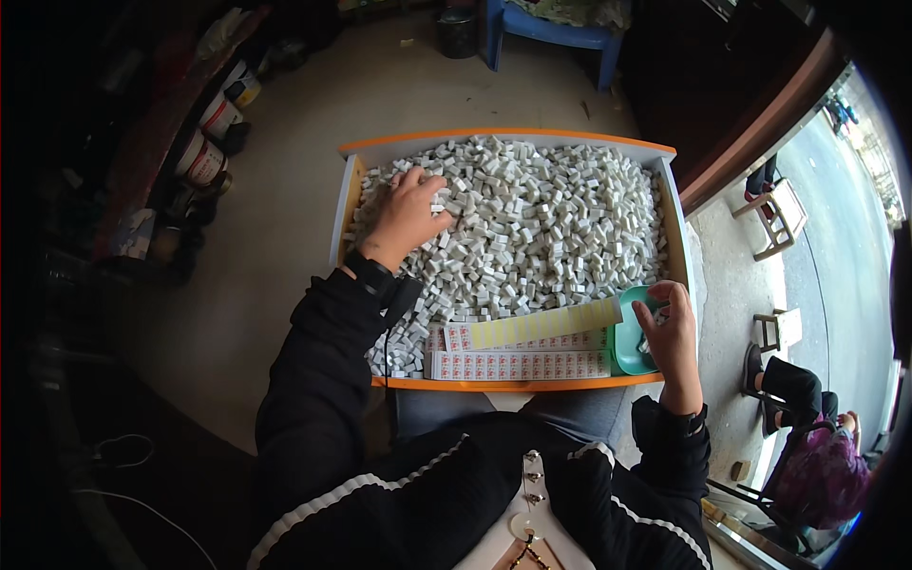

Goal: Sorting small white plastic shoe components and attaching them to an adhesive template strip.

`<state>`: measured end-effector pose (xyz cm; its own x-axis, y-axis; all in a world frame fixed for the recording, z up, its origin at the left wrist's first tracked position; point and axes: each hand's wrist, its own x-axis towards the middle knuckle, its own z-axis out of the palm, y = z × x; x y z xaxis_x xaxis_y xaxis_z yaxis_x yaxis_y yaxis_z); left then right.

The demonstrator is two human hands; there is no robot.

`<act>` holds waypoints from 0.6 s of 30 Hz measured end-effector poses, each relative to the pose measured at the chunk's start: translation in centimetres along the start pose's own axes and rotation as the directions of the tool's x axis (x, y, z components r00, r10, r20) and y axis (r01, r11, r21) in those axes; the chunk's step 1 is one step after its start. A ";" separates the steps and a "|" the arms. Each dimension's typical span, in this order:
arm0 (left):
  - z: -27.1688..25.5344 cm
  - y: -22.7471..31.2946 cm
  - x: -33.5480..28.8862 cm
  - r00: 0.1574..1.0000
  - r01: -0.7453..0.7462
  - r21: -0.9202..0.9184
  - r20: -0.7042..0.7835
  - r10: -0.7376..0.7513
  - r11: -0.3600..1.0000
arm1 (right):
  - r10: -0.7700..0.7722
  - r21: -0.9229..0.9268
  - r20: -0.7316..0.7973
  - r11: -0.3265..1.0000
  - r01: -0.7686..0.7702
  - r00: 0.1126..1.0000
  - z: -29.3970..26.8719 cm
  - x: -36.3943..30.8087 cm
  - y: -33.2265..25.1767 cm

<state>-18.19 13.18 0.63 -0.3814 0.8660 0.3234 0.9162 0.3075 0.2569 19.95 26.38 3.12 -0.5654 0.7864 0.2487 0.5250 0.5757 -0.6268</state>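
My left hand (410, 217) reaches onto the left part of a heap of small white blocks (532, 218). Its fingers are bent and its thumb stands apart; some blocks show between them, apparently part of the heap. Over a green tray (627, 363) at the near right corner is my right hand (673, 337), thumb and forefinger apart in a curve. A few white blocks show inside the tray, partly hidden by this hand. A yellow strip (546, 324) slants over sheets of red-printed white labels (522, 366), its right end close to my right thumb.
A wide drawer-like box with an orange rim (503, 385) holds everything, its near edge above my lap. Tubs (201, 160) line a shelf at left. Beyond stand a black bucket (457, 33) and a blue stool (560, 33). Outside at right are wooden stools (781, 218) and a seated person (822, 456).
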 end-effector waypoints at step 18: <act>-0.4 -0.4 1.7 0.991 -0.003 0.025 -0.134 0.007 1.000 | -0.484 -0.347 0.291 0.751 0.562 0.825 8.7 15.2 -3.5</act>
<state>-19.24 14.34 1.46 -0.3884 0.8071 0.4447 0.9202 0.3142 0.2333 3.98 34.31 2.67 -0.9059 0.3054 0.2933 0.2967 0.9520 -0.0749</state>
